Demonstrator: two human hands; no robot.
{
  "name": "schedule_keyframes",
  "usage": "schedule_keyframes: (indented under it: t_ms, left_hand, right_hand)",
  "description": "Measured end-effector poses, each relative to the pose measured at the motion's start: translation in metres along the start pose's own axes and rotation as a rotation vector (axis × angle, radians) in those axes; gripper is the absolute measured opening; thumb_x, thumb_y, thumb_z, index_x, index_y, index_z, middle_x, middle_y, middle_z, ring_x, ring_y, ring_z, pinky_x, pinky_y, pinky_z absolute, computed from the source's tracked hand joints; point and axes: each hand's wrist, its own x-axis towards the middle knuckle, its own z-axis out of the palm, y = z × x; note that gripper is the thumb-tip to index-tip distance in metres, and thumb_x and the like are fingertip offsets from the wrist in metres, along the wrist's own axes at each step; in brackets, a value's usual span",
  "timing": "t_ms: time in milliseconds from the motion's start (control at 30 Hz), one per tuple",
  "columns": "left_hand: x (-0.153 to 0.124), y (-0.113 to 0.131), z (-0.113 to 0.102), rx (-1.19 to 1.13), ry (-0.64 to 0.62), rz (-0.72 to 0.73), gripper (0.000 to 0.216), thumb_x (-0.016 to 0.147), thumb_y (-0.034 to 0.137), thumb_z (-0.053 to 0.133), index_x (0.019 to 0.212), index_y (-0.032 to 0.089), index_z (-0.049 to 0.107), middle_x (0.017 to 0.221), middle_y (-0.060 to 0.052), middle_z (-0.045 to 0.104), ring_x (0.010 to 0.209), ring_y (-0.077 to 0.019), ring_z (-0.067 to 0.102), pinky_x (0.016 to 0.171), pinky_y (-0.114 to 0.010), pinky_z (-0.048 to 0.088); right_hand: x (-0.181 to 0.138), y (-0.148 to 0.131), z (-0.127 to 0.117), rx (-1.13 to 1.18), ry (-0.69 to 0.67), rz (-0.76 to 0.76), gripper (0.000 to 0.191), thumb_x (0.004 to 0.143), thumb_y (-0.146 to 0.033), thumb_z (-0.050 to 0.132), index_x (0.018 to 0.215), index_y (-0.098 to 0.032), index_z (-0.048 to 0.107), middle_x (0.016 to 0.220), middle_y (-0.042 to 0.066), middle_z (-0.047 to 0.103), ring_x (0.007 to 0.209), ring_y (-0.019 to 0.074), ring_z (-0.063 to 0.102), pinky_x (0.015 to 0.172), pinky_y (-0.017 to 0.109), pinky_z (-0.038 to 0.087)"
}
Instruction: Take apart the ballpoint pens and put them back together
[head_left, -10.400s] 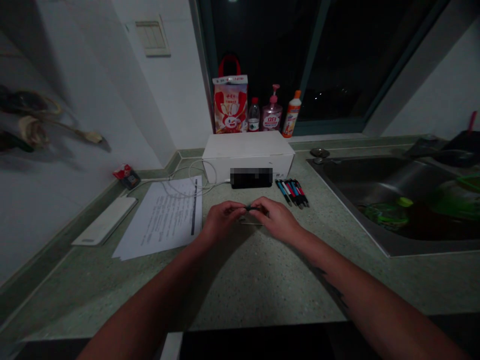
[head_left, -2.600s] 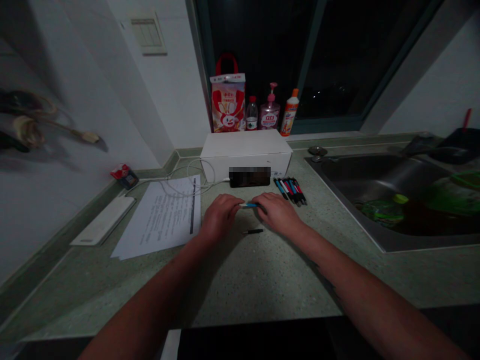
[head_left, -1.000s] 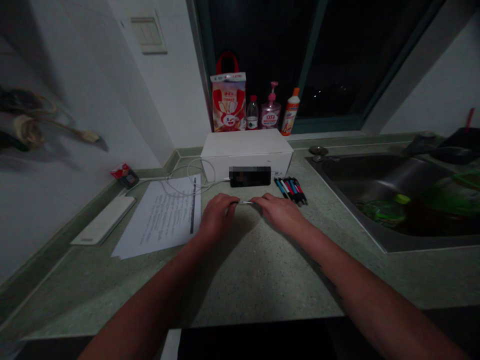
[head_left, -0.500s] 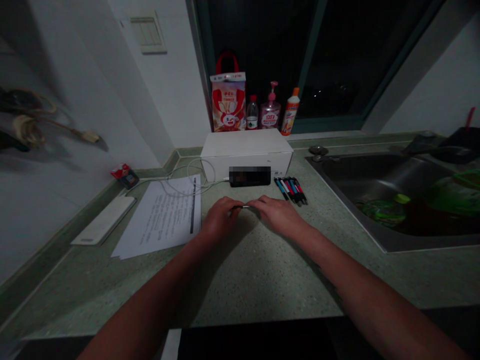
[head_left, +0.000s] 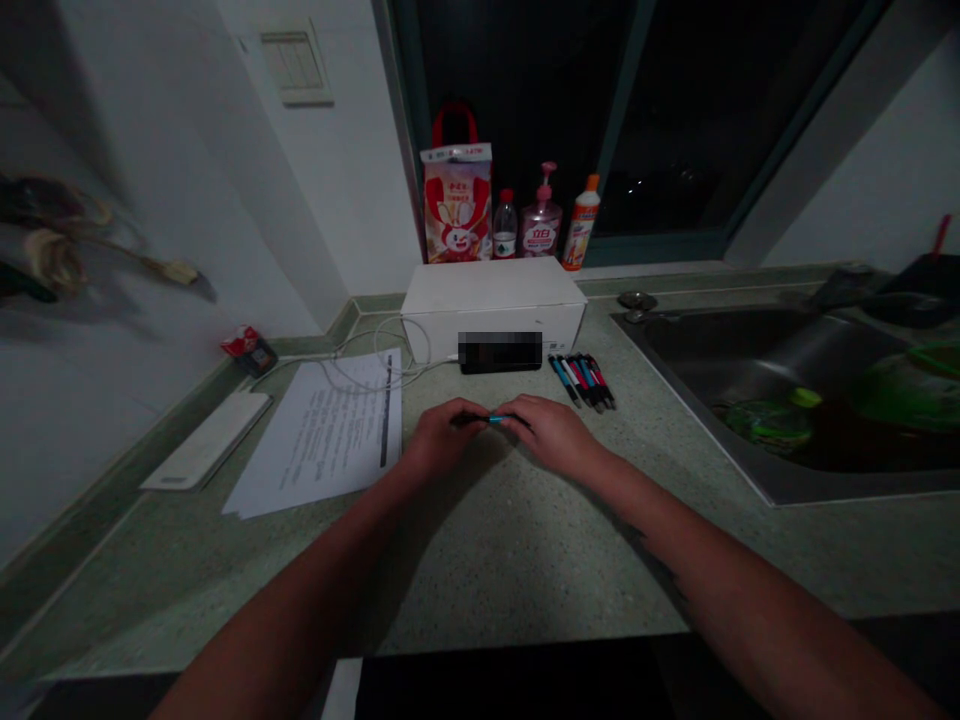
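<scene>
Between my hands is a pen point(head_left: 496, 419) with a blue middle and dark ends, lying level from left to right. My left hand point(head_left: 441, 436) pinches its left end, and my right hand point(head_left: 553, 428) grips the right end. Both sets of fingertips nearly meet at the pen's middle and cover part of it. Just right of my right hand, several pens point(head_left: 583, 382) in blue, white, red and black lie side by side on the counter. A black phone point(head_left: 500, 357) leans against a white box point(head_left: 493, 287) beyond my hands.
Printed sheets point(head_left: 322, 435) and a flat white slab point(head_left: 208, 441) lie at left, with a white cable point(head_left: 360, 388) crossing the paper. Behind the box stand a red-and-white bag point(head_left: 458, 205) and several bottles. A metal sink point(head_left: 694, 430) is set in the counter point(head_left: 480, 570) at right.
The pen has turned or shifted so that its blue part now shows between my fingers. My hands have moved only slightly; the phone, papers and row of pens stay put.
</scene>
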Motion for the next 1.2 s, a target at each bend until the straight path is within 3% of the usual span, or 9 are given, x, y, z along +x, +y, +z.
schedule_keyframes:
  t_ms: [300, 467, 567, 733, 933, 1033, 1200]
  left_hand:
    - [-0.001, 0.002, 0.001, -0.001, -0.014, 0.006, 0.012, 0.080, 0.015, 0.068, 0.088, 0.023, 0.073, 0.087, -0.002, 0.078, 0.080, -0.0182, 0.072, 0.080, -0.036, 0.058]
    - [-0.002, 0.004, 0.002, 0.019, -0.040, 0.001, 0.011, 0.083, 0.016, 0.066, 0.090, 0.022, 0.073, 0.087, -0.003, 0.078, 0.080, -0.0188, 0.073, 0.077, -0.035, 0.059]
    - [-0.003, 0.003, 0.002, 0.067, -0.042, 0.012, 0.012, 0.082, 0.016, 0.067, 0.090, 0.022, 0.073, 0.086, -0.002, 0.078, 0.079, -0.0185, 0.072, 0.076, -0.035, 0.058]
    - [-0.004, 0.004, 0.001, 0.118, -0.033, 0.070, 0.013, 0.082, 0.015, 0.068, 0.090, 0.023, 0.075, 0.088, -0.003, 0.077, 0.082, -0.0192, 0.070, 0.079, -0.036, 0.056]
    - [-0.004, 0.009, 0.000, 0.124, -0.048, 0.018, 0.015, 0.082, 0.014, 0.067, 0.092, 0.022, 0.075, 0.087, -0.003, 0.076, 0.080, -0.0180, 0.069, 0.076, -0.032, 0.054]
    - [-0.005, 0.008, -0.002, 0.158, -0.053, 0.057, 0.015, 0.081, 0.014, 0.069, 0.090, 0.024, 0.076, 0.086, -0.003, 0.076, 0.080, -0.0185, 0.068, 0.076, -0.032, 0.053]
    - [-0.005, 0.006, -0.001, 0.180, -0.035, 0.108, 0.018, 0.080, 0.012, 0.068, 0.090, 0.024, 0.077, 0.084, -0.002, 0.075, 0.077, -0.0186, 0.067, 0.075, -0.033, 0.053]
  right_hand:
    - [-0.001, -0.004, 0.000, 0.012, -0.020, 0.069, 0.022, 0.100, -0.026, 0.050, 0.110, -0.024, 0.069, 0.105, 0.005, 0.074, 0.096, 0.0198, 0.068, 0.082, 0.031, 0.047]
    - [-0.002, -0.008, 0.002, 0.019, -0.012, 0.163, 0.020, 0.091, -0.027, 0.063, 0.111, -0.024, 0.064, 0.097, 0.003, 0.074, 0.085, 0.0196, 0.068, 0.071, 0.029, 0.045]
    - [-0.001, -0.006, 0.002, 0.010, -0.042, 0.146, 0.012, 0.094, -0.030, 0.061, 0.103, -0.024, 0.067, 0.096, 0.003, 0.074, 0.085, 0.0197, 0.067, 0.071, 0.029, 0.044]
    - [0.002, -0.004, 0.005, 0.042, -0.057, 0.094, 0.020, 0.100, -0.030, 0.052, 0.098, -0.023, 0.071, 0.098, 0.005, 0.072, 0.090, 0.0193, 0.066, 0.076, 0.030, 0.044]
    - [0.000, -0.002, 0.007, 0.155, -0.002, 0.186, 0.014, 0.088, -0.023, 0.067, 0.101, -0.020, 0.065, 0.091, 0.003, 0.070, 0.080, 0.0179, 0.063, 0.069, 0.028, 0.042]
    - [0.000, 0.001, 0.008, 0.170, -0.023, 0.129, 0.008, 0.092, -0.026, 0.063, 0.096, -0.020, 0.067, 0.090, 0.004, 0.070, 0.082, 0.0181, 0.063, 0.072, 0.029, 0.042]
    - [0.002, 0.001, 0.010, 0.143, -0.071, 0.107, 0.021, 0.099, -0.029, 0.051, 0.094, -0.021, 0.070, 0.095, 0.006, 0.071, 0.090, 0.0196, 0.065, 0.077, 0.030, 0.043]
